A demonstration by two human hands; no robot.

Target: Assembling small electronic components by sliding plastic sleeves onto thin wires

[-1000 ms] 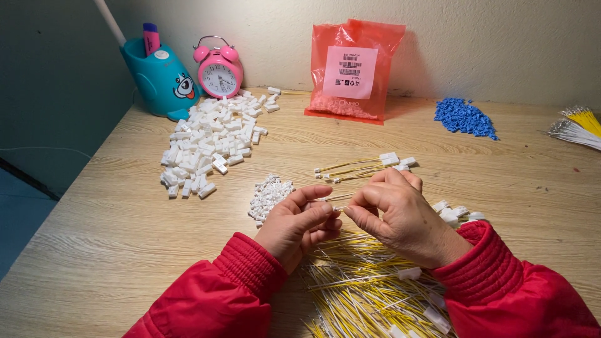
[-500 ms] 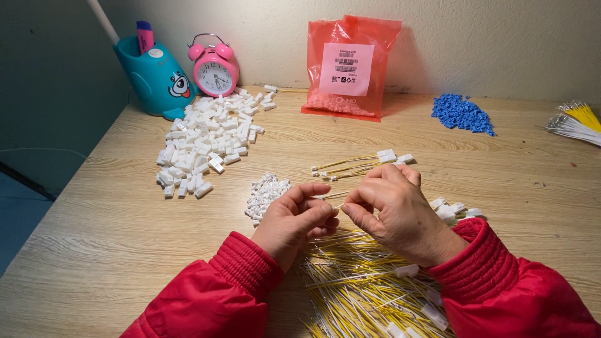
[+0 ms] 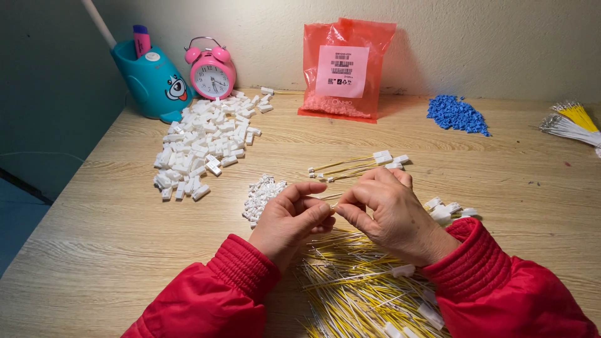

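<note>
My left hand (image 3: 293, 219) and my right hand (image 3: 389, 213) meet fingertip to fingertip above the wooden table (image 3: 94, 225), pinching a thin yellow wire (image 3: 330, 196) between them. Whether a connector sits in the left fingers I cannot tell. Below the hands lies a heap of yellow wires (image 3: 357, 288). A small pile of tiny white parts (image 3: 261, 194) lies just left of my left hand. Finished yellow wires with white connectors (image 3: 360, 164) lie just beyond the hands. More white connectors (image 3: 446, 209) rest by my right wrist.
A big pile of white connector housings (image 3: 203, 144) spreads at the back left. Behind it stand a teal pen holder (image 3: 153, 81) and a pink alarm clock (image 3: 211, 72). A red plastic bag (image 3: 344, 69) leans on the wall. Blue parts (image 3: 457, 114) and wire bundles (image 3: 573, 122) lie back right.
Both hands have stayed together at the same spot, with only small finger movement on the wire. Nothing else on the table has moved.
</note>
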